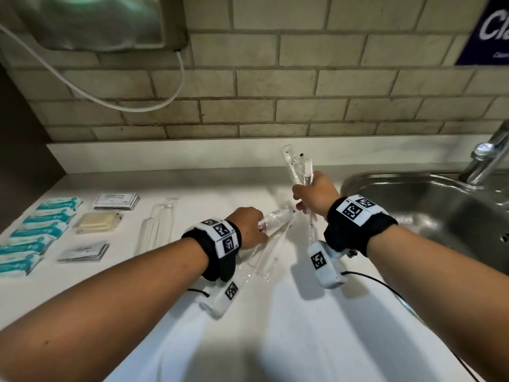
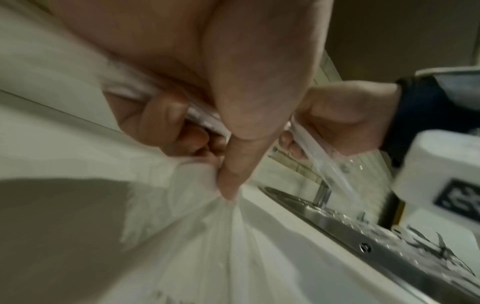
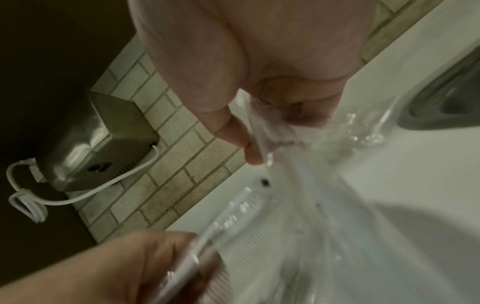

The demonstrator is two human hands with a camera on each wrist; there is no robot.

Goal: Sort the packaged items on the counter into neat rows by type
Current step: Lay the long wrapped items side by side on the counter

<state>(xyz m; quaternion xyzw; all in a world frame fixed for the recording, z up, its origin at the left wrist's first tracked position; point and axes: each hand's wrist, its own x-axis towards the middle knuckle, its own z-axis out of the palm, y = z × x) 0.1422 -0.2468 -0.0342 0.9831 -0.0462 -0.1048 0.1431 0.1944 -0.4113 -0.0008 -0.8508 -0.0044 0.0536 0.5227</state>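
My left hand [image 1: 254, 226] grips a bundle of long clear-wrapped packets [image 1: 271, 237] low over the white counter [image 1: 275, 312]. In the left wrist view its fingers [image 2: 166, 121] curl round the clear wrapping [image 2: 207, 236], which fans out below the thumb. My right hand [image 1: 307, 195] holds more clear long packets [image 1: 296, 164] upright, just right of the left hand. In the right wrist view thumb and fingers pinch that plastic [image 3: 270, 133]. A comb shows inside the left hand's packet [image 3: 233, 218].
Sorted at the left are a column of teal packets [image 1: 41, 230], two stacks of white sachets [image 1: 115, 201], a cream soap packet [image 1: 96, 221] and clear long packets [image 1: 159, 224]. A steel sink [image 1: 429, 205] with a tap [image 1: 484, 158] is at the right. A hand dryer [image 1: 96, 20] hangs on the wall.
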